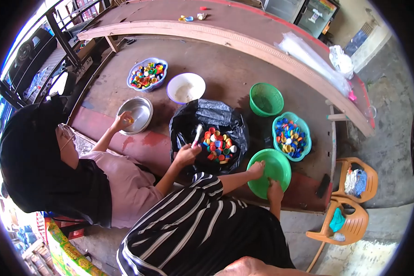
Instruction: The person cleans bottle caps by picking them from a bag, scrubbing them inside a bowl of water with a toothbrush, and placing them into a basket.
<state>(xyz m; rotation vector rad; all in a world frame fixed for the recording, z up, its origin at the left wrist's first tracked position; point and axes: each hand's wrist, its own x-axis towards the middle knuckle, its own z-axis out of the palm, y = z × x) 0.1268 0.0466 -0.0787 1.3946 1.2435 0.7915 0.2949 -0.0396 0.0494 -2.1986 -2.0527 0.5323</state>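
Note:
A green bowl (280, 169) sits at the table's near edge, with nothing visible in it. My left hand (256, 170) is closed over its left rim. My right hand (275, 189) is closed at the rim nearest me, thumb side inside the bowl. Farther back stand a scalloped light-blue bowl (292, 154) full of colourful bottle caps and a green plastic basket (267, 110). To the left, a container lined with a black plastic bag (179, 126) holds more bottle caps (218, 146).
At my left sits a person (124, 184) with a brush (198, 135) in one hand and a small yellow cap in the other. Near them are a metal bowl (145, 108), a white bowl (193, 82) and another cap-filled bowl (130, 80). A wooden beam (207, 31) crosses the table. Orange chairs (361, 230) stand right.

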